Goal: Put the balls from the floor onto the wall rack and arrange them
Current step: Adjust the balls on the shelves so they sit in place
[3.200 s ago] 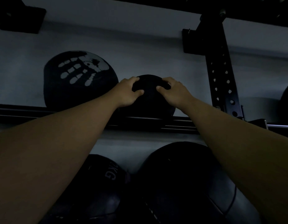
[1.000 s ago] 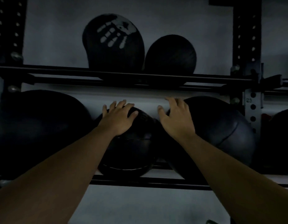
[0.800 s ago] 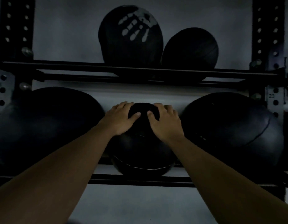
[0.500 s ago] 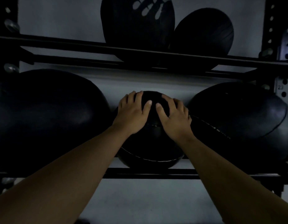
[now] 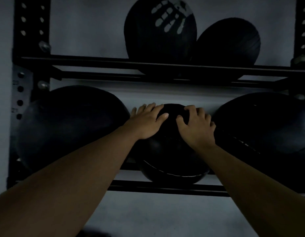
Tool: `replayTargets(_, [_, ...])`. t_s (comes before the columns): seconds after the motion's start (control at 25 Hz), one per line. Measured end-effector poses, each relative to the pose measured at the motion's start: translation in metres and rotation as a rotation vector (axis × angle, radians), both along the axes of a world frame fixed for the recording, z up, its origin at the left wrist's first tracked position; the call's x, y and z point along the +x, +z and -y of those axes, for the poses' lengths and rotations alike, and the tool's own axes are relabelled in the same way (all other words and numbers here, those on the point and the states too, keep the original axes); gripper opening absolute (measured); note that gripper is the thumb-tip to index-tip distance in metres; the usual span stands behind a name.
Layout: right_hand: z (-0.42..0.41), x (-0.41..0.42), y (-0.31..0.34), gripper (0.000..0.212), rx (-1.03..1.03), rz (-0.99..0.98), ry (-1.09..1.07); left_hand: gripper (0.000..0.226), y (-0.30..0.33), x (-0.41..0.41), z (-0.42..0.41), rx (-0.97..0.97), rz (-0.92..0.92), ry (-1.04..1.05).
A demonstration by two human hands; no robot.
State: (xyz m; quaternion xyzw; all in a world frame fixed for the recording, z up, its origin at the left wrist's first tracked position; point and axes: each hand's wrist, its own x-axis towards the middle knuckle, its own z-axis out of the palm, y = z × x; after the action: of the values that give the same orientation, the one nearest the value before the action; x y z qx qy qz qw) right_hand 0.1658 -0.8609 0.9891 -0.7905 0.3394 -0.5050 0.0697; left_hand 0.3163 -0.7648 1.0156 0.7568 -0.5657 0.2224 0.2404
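Observation:
A black medicine ball [image 5: 172, 161] sits in the middle of the lower shelf of the black wall rack [image 5: 165, 187]. My left hand [image 5: 146, 123] lies on its upper left and my right hand [image 5: 196, 129] on its upper right, both gripping the top with spread fingers. A large black ball [image 5: 69, 125] rests to its left and another large black ball [image 5: 268, 127] to its right. On the upper shelf [image 5: 97, 59] stand a black ball with a white handprint [image 5: 160, 29] and a smaller black ball [image 5: 228, 43], touching each other.
The scene is dim. Perforated black uprights stand at the left [image 5: 31, 28] and right [image 5: 303, 28] of the rack. A pale wall [image 5: 86, 26] lies behind the shelves. The left part of the upper shelf holds nothing. Pale wall [image 5: 158, 218] shows below the lower rail.
My hands left the small ball on the upper shelf and came down to the middle ball on the lower shelf. In the last half second they spread slightly apart on it.

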Motion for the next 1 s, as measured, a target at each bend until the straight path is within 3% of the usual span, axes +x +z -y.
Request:
replayTargets(0.28, [-0.079, 0.082, 0.043, 0.054, -0.115, 0.016, 0.158, 0.052, 0.037, 0.076, -0.101, -0.181, 0.183, 0.199])
replayTargets(0.56, [-0.163, 0.191, 0.050, 0.058, -0.094, 0.003, 0.257, 0.058, 0.041, 0.171, -0.201, -0.209, 0.073, 0.312])
replayTargets(0.76, [-0.177, 0.216, 0.035, 0.057, -0.067, 0.036, 0.220, 0.066, 0.020, 0.188, -0.195, -0.300, -0.098, 0.202])
replayTargets(1.0, [-0.166, 0.207, 0.029, 0.058, -0.045, 0.047, 0.222, 0.062, 0.020, 0.190, -0.183, -0.402, -0.058, 0.160])
